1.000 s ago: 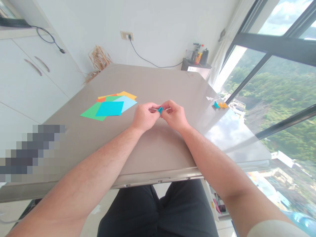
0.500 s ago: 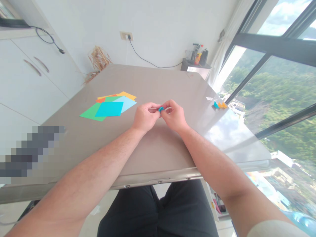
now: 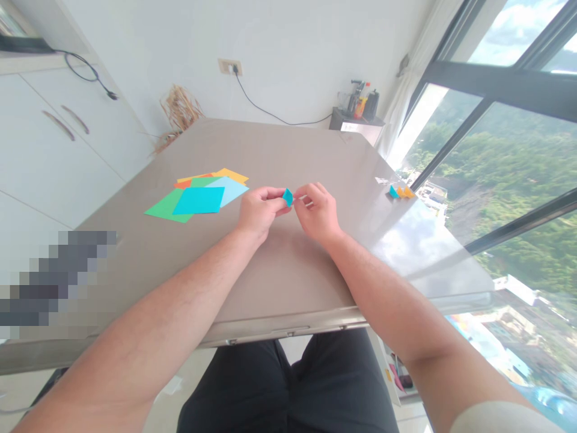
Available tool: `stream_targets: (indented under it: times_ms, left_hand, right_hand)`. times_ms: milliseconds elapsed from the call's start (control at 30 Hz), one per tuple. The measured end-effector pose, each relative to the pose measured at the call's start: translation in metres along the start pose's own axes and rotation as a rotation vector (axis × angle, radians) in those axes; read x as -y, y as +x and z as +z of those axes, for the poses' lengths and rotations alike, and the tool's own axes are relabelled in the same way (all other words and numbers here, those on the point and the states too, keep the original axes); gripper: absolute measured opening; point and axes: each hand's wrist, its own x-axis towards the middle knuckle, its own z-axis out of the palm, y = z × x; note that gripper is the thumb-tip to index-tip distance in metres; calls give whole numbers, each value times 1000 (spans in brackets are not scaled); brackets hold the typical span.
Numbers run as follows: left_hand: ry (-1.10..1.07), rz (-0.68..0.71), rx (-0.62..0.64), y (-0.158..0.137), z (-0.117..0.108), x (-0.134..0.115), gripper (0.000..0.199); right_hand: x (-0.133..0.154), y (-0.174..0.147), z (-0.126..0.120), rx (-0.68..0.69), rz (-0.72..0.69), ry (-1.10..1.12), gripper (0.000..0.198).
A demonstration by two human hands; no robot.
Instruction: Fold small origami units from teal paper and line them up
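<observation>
A small folded piece of blue paper (image 3: 287, 196) is pinched at the fingertips of my left hand (image 3: 256, 211). It stands up between thumb and forefinger, above the table. My right hand (image 3: 318, 210) is just to its right with fingers curled and the fingertips drawn together close to the paper's edge. Whether those fingertips touch the paper or hold a bit of it cannot be made out. Left of my hands lies a spread of coloured paper sheets, with a blue sheet (image 3: 199, 200) on top of green, light blue, orange and yellow ones.
Small folded blue and orange paper pieces (image 3: 401, 192) stand at the right side of the brown table (image 3: 288, 270), near the window. Dried stalks (image 3: 180, 111) are beyond its far left corner. Bottles (image 3: 363, 103) stand on a small cabinet behind.
My left hand has shifted slightly left with the folded blue paper, which now shows more of its surface. The gap between my two hands has widened a little.
</observation>
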Motion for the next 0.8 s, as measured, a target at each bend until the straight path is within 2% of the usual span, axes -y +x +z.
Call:
stream_targets:
  times_ms: [100,333,467,600,800]
  left_hand:
    - [-3,-13,-5,3,-4,-3,23]
    - [99,-78,27,7,-8,-6,21]
    - [104,-117,42,9,-10,-8,20]
    - [106,-120,50,8,-9,-11,21]
    - [188,-113,52,11,-10,-8,19]
  right_hand:
    - [-5,-1,-2,54,-143,-109,24]
    - [-9,-5,-5,180,-303,-455,30]
    - [-7,-6,-5,235,-321,-522,31]
    - [-6,-6,-5,221,-308,-551,33]
    - [-3,-6,-5,274,-253,-521,31]
